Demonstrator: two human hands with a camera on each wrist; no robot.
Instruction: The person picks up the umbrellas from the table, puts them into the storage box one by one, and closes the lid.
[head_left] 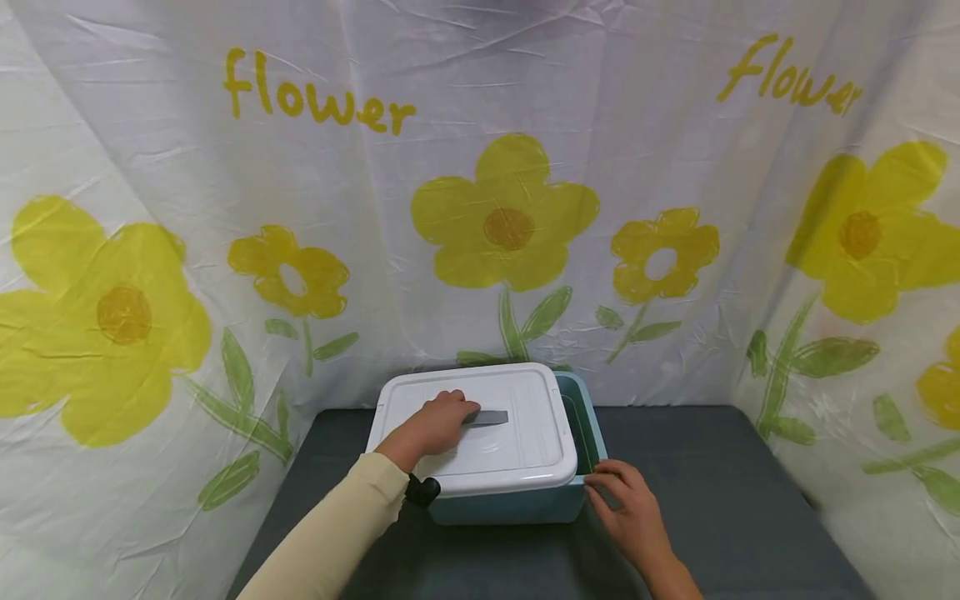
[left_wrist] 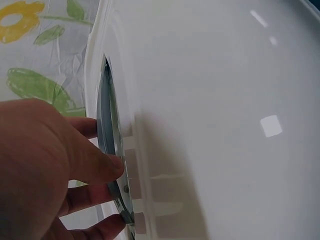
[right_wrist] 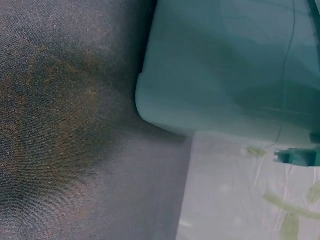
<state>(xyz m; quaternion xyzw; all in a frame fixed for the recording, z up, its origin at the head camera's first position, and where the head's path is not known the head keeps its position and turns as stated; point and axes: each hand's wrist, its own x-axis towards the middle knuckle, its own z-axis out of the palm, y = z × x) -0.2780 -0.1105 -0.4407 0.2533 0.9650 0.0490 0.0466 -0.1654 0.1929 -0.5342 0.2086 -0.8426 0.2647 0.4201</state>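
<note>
A teal plastic storage box [head_left: 506, 507] sits on the dark table, its white lid [head_left: 517, 462] lying shifted to the left over it. The box's right end shows uncovered, with a strip of its inside in sight. My left hand [head_left: 438, 423] grips the grey handle [head_left: 489, 417] on the lid; in the left wrist view the thumb and fingers [left_wrist: 87, 200] close around that handle [left_wrist: 106, 122]. At the front right corner of the box, my right hand [head_left: 626, 508] holds the rim between thumb and fingers. The right wrist view shows the box's side [right_wrist: 210, 75] but not the hand.
The dark grey tabletop [head_left: 705, 500] spreads out on both sides of the box. A white curtain [head_left: 660, 150] printed with yellow flowers hangs close behind the box and along both sides of the table.
</note>
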